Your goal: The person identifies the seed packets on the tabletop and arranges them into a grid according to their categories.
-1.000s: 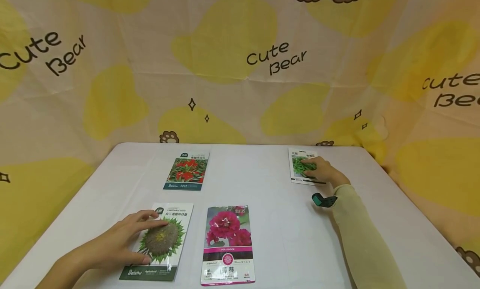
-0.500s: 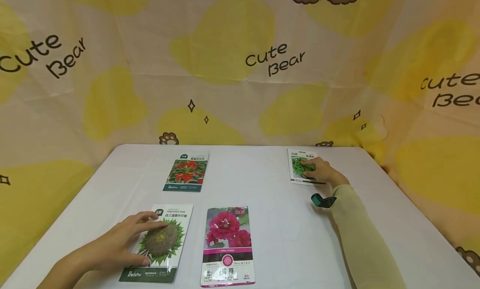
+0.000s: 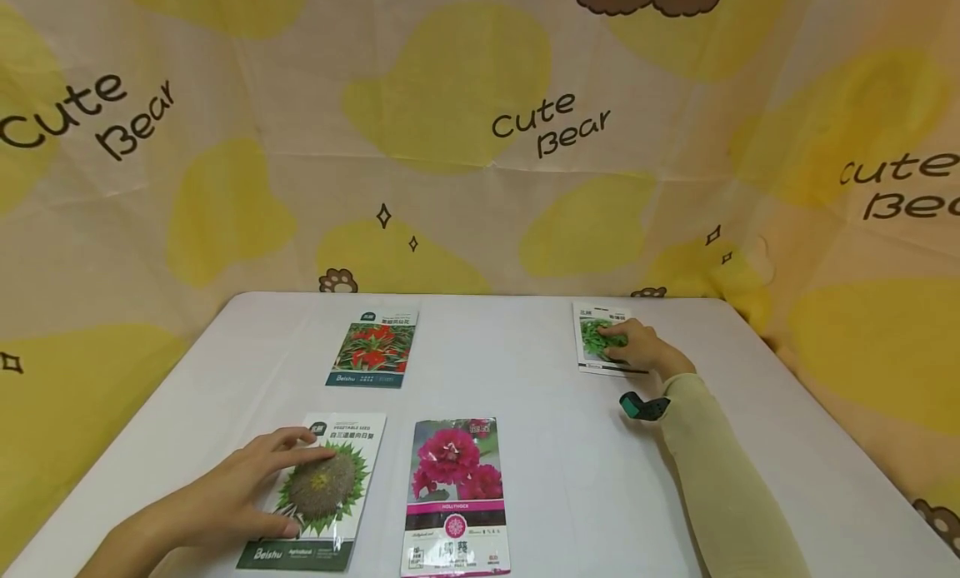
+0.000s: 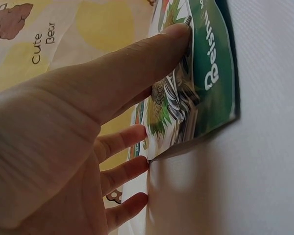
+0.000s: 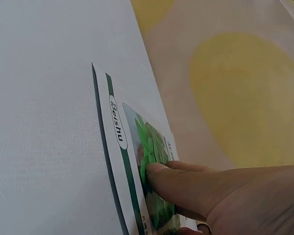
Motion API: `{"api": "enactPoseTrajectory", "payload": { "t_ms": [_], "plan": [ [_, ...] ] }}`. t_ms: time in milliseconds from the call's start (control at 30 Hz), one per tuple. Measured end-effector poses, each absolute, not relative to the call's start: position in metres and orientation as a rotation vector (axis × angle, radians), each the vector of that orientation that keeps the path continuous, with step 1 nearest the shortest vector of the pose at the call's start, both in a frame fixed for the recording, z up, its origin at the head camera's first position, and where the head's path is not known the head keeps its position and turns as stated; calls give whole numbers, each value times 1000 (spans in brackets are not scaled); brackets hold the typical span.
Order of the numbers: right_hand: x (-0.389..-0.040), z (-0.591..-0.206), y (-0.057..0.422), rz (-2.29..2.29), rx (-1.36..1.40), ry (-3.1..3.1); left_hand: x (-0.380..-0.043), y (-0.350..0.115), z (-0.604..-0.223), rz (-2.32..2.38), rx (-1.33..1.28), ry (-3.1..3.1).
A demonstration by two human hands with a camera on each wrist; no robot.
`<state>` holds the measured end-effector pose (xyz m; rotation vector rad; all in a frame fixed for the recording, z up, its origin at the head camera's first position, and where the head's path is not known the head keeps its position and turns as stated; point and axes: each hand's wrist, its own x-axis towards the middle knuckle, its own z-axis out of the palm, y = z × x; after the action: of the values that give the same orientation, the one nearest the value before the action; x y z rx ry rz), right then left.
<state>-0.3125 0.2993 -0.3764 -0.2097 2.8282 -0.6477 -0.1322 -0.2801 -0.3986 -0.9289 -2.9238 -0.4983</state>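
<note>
A sunflower seed packet (image 3: 328, 486) lies at the front left of the table. My left hand (image 3: 225, 488) rests on its left side, thumb and index finger spread apart on the picture. In the left wrist view the thumb (image 4: 142, 61) touches the packet front near the green Beishu band, and the other fingers reach its far edge. At the far right lies a white seed packet with green leaves (image 3: 594, 338). My right hand (image 3: 647, 349) touches its right half, index finger and thumb on the leaf picture. The right wrist view has the thumb (image 5: 171, 178) pressing on the leaves.
A hollyhock seed packet (image 3: 455, 495) lies right of the sunflower one. Behind, at the back left, is a packet with red flowers (image 3: 372, 345). A yellow-patterned cloth (image 3: 450, 87) hangs around the white table (image 3: 510, 353) at its back and sides.
Both hands stay on their packets. The whole head view has shifted slightly, so everything sits a little lower in it.
</note>
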Motion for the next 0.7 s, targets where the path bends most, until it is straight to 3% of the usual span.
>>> {"api": "enactPoseTrajectory", "payload": {
  "t_ms": [700],
  "plan": [
    [-315, -384, 284, -636, -233, 2833, -131, -281, -399, -492, -895, -2958]
  ]
}}
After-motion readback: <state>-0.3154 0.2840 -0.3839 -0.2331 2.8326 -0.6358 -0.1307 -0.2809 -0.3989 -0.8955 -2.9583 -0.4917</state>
